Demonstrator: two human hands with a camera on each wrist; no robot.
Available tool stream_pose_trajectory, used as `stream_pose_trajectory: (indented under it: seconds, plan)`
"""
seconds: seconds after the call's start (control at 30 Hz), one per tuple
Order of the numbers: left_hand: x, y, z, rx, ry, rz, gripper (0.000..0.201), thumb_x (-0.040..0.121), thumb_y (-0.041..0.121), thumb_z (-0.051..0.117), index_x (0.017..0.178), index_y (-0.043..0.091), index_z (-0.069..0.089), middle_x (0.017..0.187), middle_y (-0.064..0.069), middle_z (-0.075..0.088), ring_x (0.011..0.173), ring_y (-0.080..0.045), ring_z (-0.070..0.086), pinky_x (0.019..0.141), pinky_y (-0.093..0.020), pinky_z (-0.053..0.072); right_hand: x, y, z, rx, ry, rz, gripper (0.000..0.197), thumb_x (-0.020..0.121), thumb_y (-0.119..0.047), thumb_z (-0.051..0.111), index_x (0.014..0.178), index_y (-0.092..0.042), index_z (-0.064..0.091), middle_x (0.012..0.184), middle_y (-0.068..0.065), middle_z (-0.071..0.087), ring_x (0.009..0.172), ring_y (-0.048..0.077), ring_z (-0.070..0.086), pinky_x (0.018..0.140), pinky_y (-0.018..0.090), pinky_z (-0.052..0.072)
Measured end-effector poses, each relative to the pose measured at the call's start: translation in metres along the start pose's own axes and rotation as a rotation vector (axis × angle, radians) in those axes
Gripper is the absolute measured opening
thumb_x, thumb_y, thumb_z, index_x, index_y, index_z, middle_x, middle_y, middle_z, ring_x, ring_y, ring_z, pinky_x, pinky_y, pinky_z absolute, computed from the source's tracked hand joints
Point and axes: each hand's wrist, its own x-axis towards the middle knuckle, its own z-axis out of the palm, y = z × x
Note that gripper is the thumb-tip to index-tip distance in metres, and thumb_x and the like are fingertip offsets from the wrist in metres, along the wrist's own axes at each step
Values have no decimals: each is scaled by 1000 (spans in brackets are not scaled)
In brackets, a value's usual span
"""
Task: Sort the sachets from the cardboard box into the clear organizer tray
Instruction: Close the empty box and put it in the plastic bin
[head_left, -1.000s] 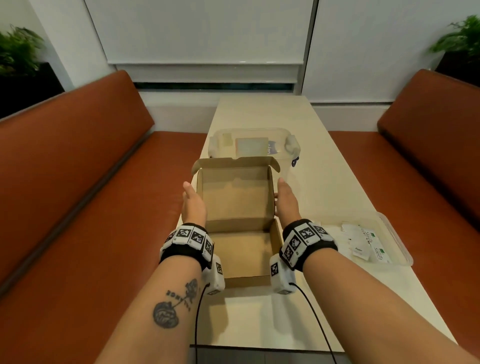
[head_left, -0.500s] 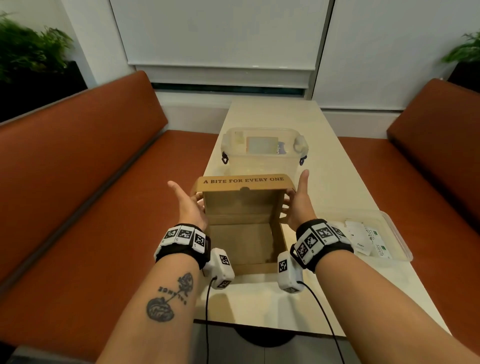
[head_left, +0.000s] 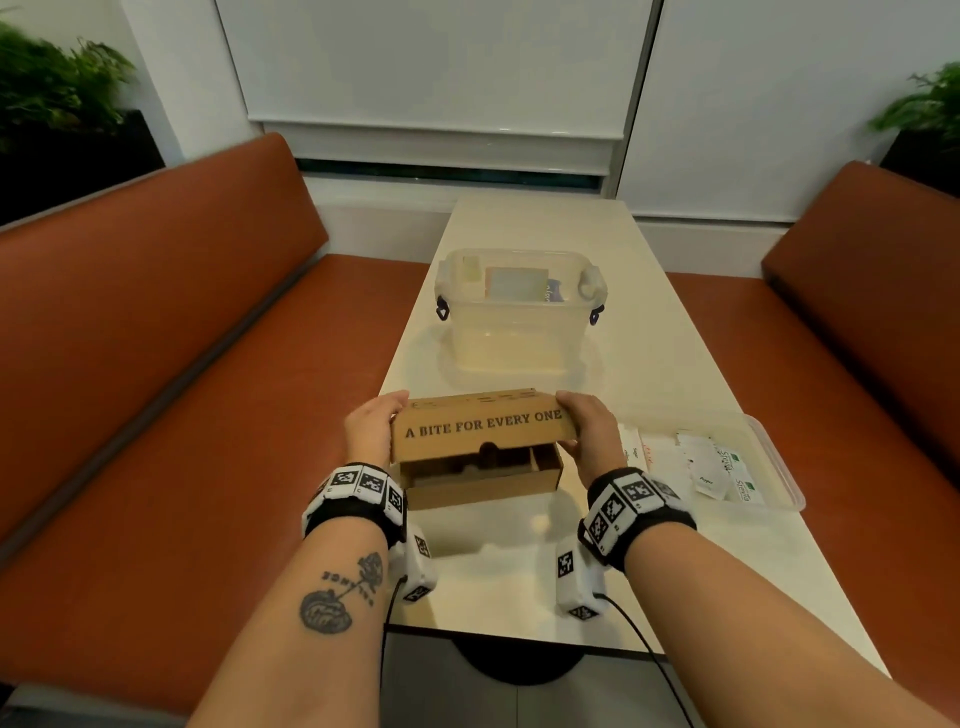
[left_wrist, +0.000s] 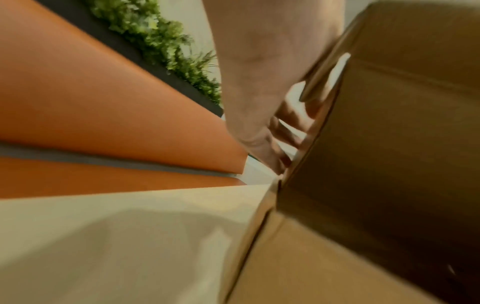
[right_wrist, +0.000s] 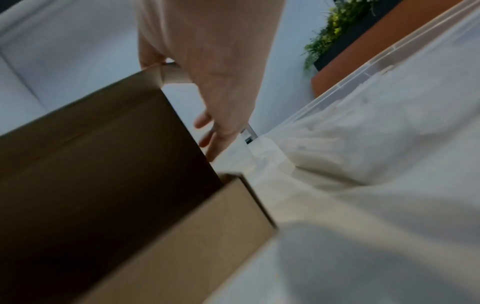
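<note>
Cardboard box (head_left: 480, 470) sits nearest, both hands clamped on its lid (head_left: 483, 426): left hand (head_left: 370, 428), right hand (head_left: 589, 434), lid almost down. Closing looks like the step; next, press it flush. Right, sachets (head_left: 719, 462) lie in the tray (head_left: 779, 467); beyond, a tub (head_left: 519, 332).

long cream table (head_left: 644, 364) is running toward a window with white roller blinds (head_left: 436, 67). orange-brown upholstered benches (head_left: 156, 332) are flanking both sides. green plants (head_left: 57, 83) in dark planters are sitting behind each backrest. white walls, soft even light.
</note>
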Motion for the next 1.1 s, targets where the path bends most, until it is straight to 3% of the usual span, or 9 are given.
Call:
stream_pose_trajectory:
  seconds: [0.13,0.27,0.33,0.47,0.57,0.7,0.83,0.9,1.1]
  plan:
    - [0,-16,0,137,107,98,8,85,8,66,89,11,71,76,4,68,67,-14,62,54,-20,46,-3,21,-8,-273,171,-71,38,83,-41,63,98,-8,57,93,5,63,91,23,61,84,44,51]
    - [2,-27,-4,272,141,104,11,85,20,69,94,13,68,88,-3,69,69,-16,62,52,-24,45,-4,33,-12,-536,260,-44,53,83,-53,58,113,-10,50,103,6,62,89,21,57,79,36,47]
    - [3,-30,-6,413,161,85,14,87,30,67,92,17,66,95,-6,70,79,-24,65,60,-30,51,-3,36,-10,-699,249,-31,61,85,-54,54,122,-6,44,103,7,59,89,25,58,80,37,49]
    - [7,-35,-5,634,177,42,28,88,37,64,105,14,67,107,-7,67,93,-27,63,71,-34,52,-4,40,0,-891,225,-1,49,92,-38,50,123,-1,40,106,16,59,91,35,63,78,49,55]
    - [7,-37,0,648,186,54,30,91,31,60,110,9,68,108,-10,68,85,-25,56,65,-29,41,-3,42,7,-984,168,19,37,98,-32,41,114,0,46,107,17,60,94,33,62,79,39,53]
    - [11,-31,9,688,187,5,24,96,21,52,85,8,69,85,-11,65,80,-29,54,69,-33,48,2,40,17,-1039,148,36,34,99,-26,38,116,2,49,113,18,60,101,32,59,76,33,44]
    - [14,-20,16,771,234,-142,28,98,10,46,117,-1,63,120,-20,62,110,-36,58,85,-38,47,8,39,22,-1066,130,54,32,99,-19,35,112,2,55,115,18,60,104,30,57,77,29,41]
    - [12,-18,20,843,203,-157,31,98,7,40,122,-4,58,126,-20,58,116,-34,55,84,-34,45,11,40,23,-1066,86,53,33,99,-15,33,112,2,58,115,17,61,105,30,57,83,31,44]
    - [10,-20,22,802,189,-101,27,92,4,41,102,4,67,108,-16,66,84,-31,56,65,-30,39,17,38,20,-947,74,49,26,95,-16,40,106,0,58,108,16,62,86,23,53,70,28,40]
